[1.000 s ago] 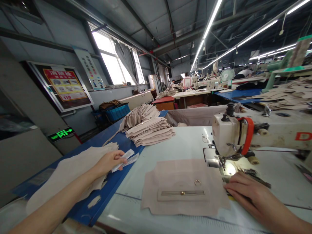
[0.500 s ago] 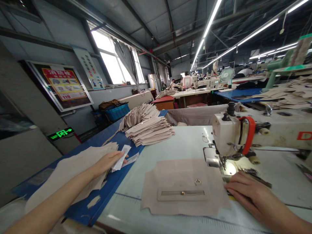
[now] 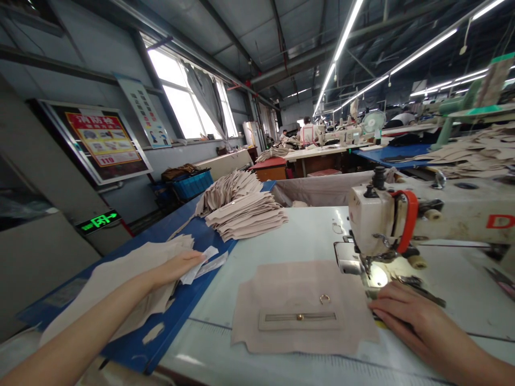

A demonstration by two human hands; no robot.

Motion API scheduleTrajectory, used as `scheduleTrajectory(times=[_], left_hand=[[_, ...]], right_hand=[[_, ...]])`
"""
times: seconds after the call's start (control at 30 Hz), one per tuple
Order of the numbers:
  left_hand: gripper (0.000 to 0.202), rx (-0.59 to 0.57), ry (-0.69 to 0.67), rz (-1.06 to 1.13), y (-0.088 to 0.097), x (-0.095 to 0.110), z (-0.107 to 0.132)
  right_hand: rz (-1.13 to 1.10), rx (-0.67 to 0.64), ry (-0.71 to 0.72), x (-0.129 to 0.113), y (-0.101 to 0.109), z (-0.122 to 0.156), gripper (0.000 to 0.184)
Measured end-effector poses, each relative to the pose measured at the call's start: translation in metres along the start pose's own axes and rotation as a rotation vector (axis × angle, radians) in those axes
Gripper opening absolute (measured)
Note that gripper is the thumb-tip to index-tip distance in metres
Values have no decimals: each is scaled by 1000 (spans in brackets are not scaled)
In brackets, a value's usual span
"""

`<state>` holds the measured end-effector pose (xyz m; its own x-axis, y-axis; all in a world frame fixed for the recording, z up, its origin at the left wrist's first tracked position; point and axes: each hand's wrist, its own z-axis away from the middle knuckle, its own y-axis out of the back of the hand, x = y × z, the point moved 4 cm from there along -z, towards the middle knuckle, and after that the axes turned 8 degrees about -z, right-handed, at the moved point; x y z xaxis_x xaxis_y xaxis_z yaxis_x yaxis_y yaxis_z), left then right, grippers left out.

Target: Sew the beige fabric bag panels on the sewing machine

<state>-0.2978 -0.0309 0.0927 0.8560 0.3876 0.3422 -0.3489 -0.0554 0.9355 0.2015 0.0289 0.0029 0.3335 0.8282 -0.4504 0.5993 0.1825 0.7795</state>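
Observation:
My left hand point(image 3: 179, 268) reaches over the blue surface on the left, its fingers closed on a thin white strip point(image 3: 209, 253). Another pale strip point(image 3: 212, 265) lies just beside it. Under the hand and forearm is a stack of beige fabric pieces point(image 3: 120, 273). In front of me a beige fabric panel point(image 3: 281, 289) lies flat, with a zipper point(image 3: 277, 317) in a rectangular frame and a small gold ring point(image 3: 324, 299) above it. My right hand point(image 3: 406, 311) rests at the panel's right edge, fingers laid down, below the lit needle area of the sewing machine point(image 3: 372, 220).
Bundled beige pieces point(image 3: 249, 214) lie at the far side of the table point(image 3: 309, 228). A ruler scale point(image 3: 354, 367) runs along the near edge. Scissors point(image 3: 501, 281) lie at right, beyond the machine. More workstations and a person point(image 3: 284, 135) are in the background.
The white strip in my left hand has tilted and dropped slightly towards the blue surface. My right hand and the panel stay in place; the view has shifted a little.

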Motion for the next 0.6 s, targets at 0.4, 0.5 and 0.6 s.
scheduleTrajectory(times=[0.4, 0.5, 0.6], left_hand=[[51, 5, 7, -32, -11, -9, -16], [60, 28, -15, -22, -10, -4, -14], [71, 51, -3, -7, -11, -5, -12]], right_hand=[[10, -12, -2, 3, -2, 2, 23], [17, -5, 6, 2, -1, 1, 22], [28, 13, 23, 2, -1, 2, 22]])
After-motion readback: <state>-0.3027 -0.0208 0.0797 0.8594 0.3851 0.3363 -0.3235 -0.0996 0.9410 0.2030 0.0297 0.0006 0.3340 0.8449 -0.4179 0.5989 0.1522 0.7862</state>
